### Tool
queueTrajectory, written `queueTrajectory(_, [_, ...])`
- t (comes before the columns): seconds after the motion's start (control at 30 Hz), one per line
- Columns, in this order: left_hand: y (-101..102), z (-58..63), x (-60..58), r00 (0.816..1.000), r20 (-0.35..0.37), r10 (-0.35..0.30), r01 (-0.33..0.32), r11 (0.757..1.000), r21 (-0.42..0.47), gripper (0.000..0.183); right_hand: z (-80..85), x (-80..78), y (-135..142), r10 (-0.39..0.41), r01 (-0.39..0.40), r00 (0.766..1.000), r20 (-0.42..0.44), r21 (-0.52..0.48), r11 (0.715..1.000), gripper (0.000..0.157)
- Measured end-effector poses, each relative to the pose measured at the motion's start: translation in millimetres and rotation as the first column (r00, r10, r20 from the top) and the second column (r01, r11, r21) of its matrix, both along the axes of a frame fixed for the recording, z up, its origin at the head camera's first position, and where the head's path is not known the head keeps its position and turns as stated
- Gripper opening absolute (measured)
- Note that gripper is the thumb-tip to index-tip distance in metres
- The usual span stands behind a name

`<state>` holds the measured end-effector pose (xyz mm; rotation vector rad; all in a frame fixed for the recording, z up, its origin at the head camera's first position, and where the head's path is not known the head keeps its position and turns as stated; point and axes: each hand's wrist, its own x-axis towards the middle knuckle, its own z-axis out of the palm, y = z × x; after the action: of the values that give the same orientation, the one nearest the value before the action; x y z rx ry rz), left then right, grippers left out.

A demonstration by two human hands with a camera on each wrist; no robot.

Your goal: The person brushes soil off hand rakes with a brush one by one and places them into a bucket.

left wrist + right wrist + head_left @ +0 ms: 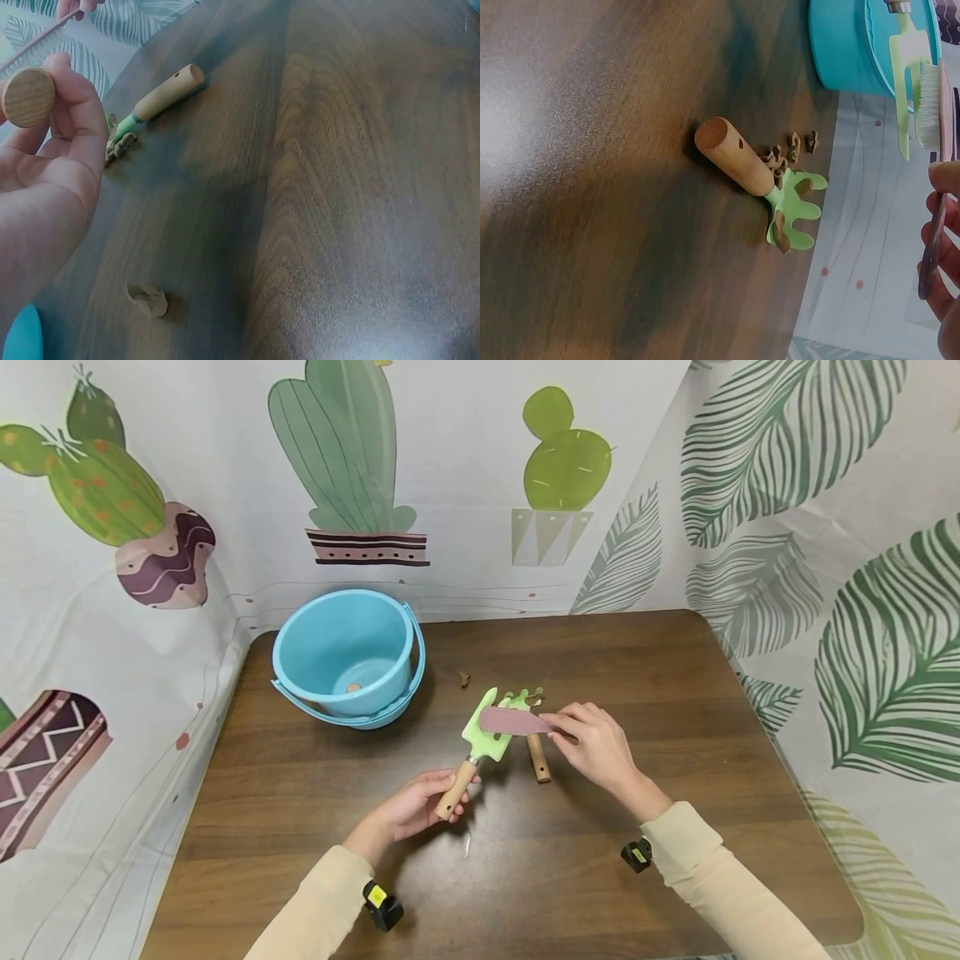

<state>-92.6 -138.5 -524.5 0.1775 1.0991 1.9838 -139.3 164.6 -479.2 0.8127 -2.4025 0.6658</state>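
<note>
My left hand grips the wooden handle of a small garden fork with a light green, pronged head. Between the fingers of my right hand is a pink brush, lying across the fork's green head. White bristles face the prongs in the right wrist view; whether they touch is hard to tell. Below and behind these lies a green hand rake with a wooden handle, its tines partly hidden in the head view. Brown curled bits lie on and around the rake.
A light blue bucket stands at the table's back left, its handle hanging down at the front. One brown bit lies between bucket and rake. The wooden table ends at a patterned cloth behind.
</note>
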Motion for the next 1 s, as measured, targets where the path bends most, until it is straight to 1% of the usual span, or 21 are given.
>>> queueTrajectory(0.13, [-1,0.9,0.0,1.0,0.0,0.0,0.0,1.0,0.004,0.041,-1.0,-1.0,1,-0.024,0.024,1.0,-0.002,-0.002,1.0,0.027])
queueTrajectory(0.23, [-2,1.2,0.1,1.0,-0.003,-0.011,0.011,1.0,0.014,0.038,-0.9,-1.9,4,-0.039,0.039,0.999,-0.001,-0.004,0.999,0.027])
queueTrajectory(0.4, [-5,4.2,-0.1,0.999,-0.013,-0.029,0.029,0.999,0.017,0.044,-0.9,-3.6,8,-0.055,0.055,0.998,-0.005,-0.01,0.998,0.027])
queueTrajectory(0.57, [-8,6.9,-0.3,0.999,-0.018,-0.036,0.035,0.999,-0.025,0.049,0.3,-4.9,12,-0.081,0.081,0.997,-0.003,-0.016,0.997,0.027])
queueTrajectory(0.73, [-13,8.9,-0.7,0.999,-0.027,-0.032,0.03,0.997,-0.071,0.045,0.0,-5.9,15,-0.114,0.114,0.993,-0.002,-0.016,0.993,0.027])
queueTrajectory(0.83, [-17,10.4,-2.5,0.998,-0.049,-0.027,0.022,0.995,-0.098,0.044,-0.5,-6.5,17,-0.134,0.134,0.991,-0.005,-0.018,0.991,0.027])
queueTrajectory(1.0, [-22,13.7,-7.1,0.996,-0.09,-0.011,-0.001,0.991,-0.135,0.05,-1.6,-7.7,21,-0.163,0.163,0.986,-0.013,-0.015,0.986,0.026])
